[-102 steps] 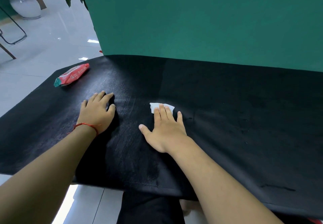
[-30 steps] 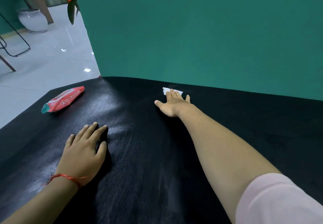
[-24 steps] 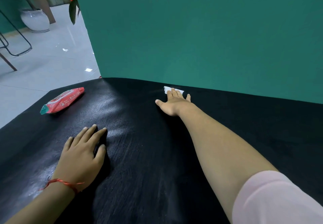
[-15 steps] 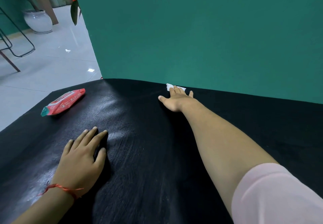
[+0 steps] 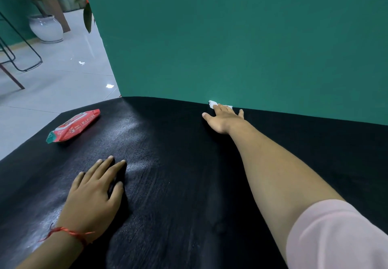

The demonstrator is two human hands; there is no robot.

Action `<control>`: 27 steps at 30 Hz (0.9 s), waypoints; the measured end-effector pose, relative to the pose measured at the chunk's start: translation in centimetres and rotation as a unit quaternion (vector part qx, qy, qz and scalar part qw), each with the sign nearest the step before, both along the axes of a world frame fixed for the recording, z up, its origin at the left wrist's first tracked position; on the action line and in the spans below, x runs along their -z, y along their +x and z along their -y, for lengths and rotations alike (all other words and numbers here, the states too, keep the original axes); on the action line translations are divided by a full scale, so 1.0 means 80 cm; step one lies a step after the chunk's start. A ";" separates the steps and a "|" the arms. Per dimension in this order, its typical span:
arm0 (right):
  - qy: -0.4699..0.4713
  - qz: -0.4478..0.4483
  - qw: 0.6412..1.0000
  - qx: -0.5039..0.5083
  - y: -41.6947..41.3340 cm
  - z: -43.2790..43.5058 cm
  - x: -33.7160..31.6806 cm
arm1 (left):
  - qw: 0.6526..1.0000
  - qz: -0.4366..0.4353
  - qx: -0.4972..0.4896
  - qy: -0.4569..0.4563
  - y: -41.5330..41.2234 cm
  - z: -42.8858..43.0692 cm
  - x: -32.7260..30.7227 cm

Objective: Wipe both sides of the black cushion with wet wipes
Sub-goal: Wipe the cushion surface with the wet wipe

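Note:
The black cushion [image 5: 178,163] lies flat and fills most of the view, with wet streaks on its left part. My right hand [image 5: 223,118] is stretched to the cushion's far edge, fingers straight, pressing a white wet wipe [image 5: 212,104] against it right at the green wall. Only the wipe's ends show past the fingertips. My left hand [image 5: 94,193] rests flat on the near left of the cushion, fingers spread and holding nothing. It wears a red string at the wrist.
A red pack of wet wipes [image 5: 73,125] lies at the cushion's far left. A green wall [image 5: 231,37] rises behind the cushion. To the left are tiled floor, a white plant pot [image 5: 46,28] and black chair legs [image 5: 19,58].
My right hand slid the wipe away from me, from mid-cushion to the far edge by the wall. My left hand stayed pressed flat in about the same spot.

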State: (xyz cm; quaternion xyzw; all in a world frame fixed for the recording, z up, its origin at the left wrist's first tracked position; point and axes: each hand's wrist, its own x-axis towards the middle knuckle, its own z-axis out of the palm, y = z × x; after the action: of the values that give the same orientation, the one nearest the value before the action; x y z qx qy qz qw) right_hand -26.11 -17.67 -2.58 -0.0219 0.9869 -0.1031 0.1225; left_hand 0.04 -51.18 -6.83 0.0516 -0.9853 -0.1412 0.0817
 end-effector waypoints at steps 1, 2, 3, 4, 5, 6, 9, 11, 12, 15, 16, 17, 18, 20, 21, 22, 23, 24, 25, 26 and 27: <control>0.005 0.000 1.000 -0.001 0.003 -0.004 0.000 | 1.000 0.000 0.000 -0.003 0.000 0.000 0.001; 0.009 0.001 1.000 -0.002 0.005 -0.006 0.000 | 1.000 0.000 0.001 -0.006 0.000 0.001 0.001; 0.012 0.003 1.000 -0.002 0.008 -0.008 0.000 | 1.000 0.001 0.002 -0.007 0.000 0.001 0.002; 0.013 0.004 1.000 -0.001 0.010 -0.010 -0.001 | 1.000 0.001 0.001 -0.008 -0.001 0.001 0.001; 0.012 0.007 1.000 -0.001 0.011 -0.011 -0.001 | 1.000 0.001 0.001 -0.008 0.000 0.001 0.001; 0.010 0.010 1.000 -0.002 0.013 -0.010 -0.002 | 1.000 0.000 0.000 -0.008 0.000 0.001 0.001; 0.008 0.014 1.000 -0.007 0.021 -0.010 -0.002 | 1.000 0.001 -0.001 -0.010 -0.001 0.000 0.000; 0.013 0.013 1.000 -0.010 0.027 -0.010 -0.002 | 1.000 0.001 -0.004 -0.010 -0.001 -0.001 0.000; 0.014 0.014 1.000 -0.011 0.031 -0.010 -0.002 | 1.000 0.001 -0.004 -0.012 -0.001 0.000 0.000; 0.016 0.015 1.000 -0.014 0.040 -0.009 -0.002 | 1.000 0.000 -0.003 -0.015 0.000 0.000 0.000; 0.016 0.015 1.000 -0.013 0.044 -0.009 -0.001 | 1.000 0.001 -0.003 -0.015 -0.001 0.000 0.000; 0.015 0.016 1.000 -0.013 0.047 -0.009 -0.001 | 1.000 0.001 -0.002 -0.015 -0.001 0.000 0.000; 0.014 0.017 1.000 -0.013 0.050 -0.009 -0.001 | 1.000 0.001 -0.002 -0.015 -0.001 0.000 0.000; 0.015 0.017 1.000 -0.013 0.057 -0.009 -0.001 | 1.000 0.001 -0.003 -0.017 -0.001 0.000 -0.001; 0.016 0.018 1.000 -0.012 0.060 -0.009 -0.001 | 1.000 0.001 -0.004 -0.017 -0.001 -0.001 -0.001; 0.017 0.020 1.000 -0.012 0.064 -0.009 -0.001 | 1.000 0.001 -0.004 -0.017 -0.001 -0.001 -0.001; 0.018 0.021 1.000 -0.012 0.068 -0.009 -0.001 | 1.000 0.001 -0.003 -0.017 -0.001 -0.001 -0.001; 0.019 0.021 1.000 -0.012 0.072 -0.009 -0.001 | 1.000 0.001 -0.003 -0.017 -0.001 -0.001 -0.001; 0.021 0.021 0.999 -0.012 0.077 -0.009 0.000 | 1.000 0.002 -0.003 -0.019 -0.001 0.000 0.000; 0.023 0.020 0.999 -0.013 0.081 -0.009 0.000 | 1.000 0.002 -0.003 -0.019 -0.002 0.001 0.000; 0.025 0.020 0.999 -0.013 0.086 -0.010 0.001 | 1.000 0.002 -0.003 -0.019 -0.002 0.001 0.001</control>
State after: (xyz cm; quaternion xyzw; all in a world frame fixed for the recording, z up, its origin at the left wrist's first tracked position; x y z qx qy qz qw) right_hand -19.22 -16.91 -2.65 -0.0299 0.9862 -0.0770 0.1436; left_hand -0.10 -51.23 -6.89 0.0535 -0.9878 -0.1221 0.0809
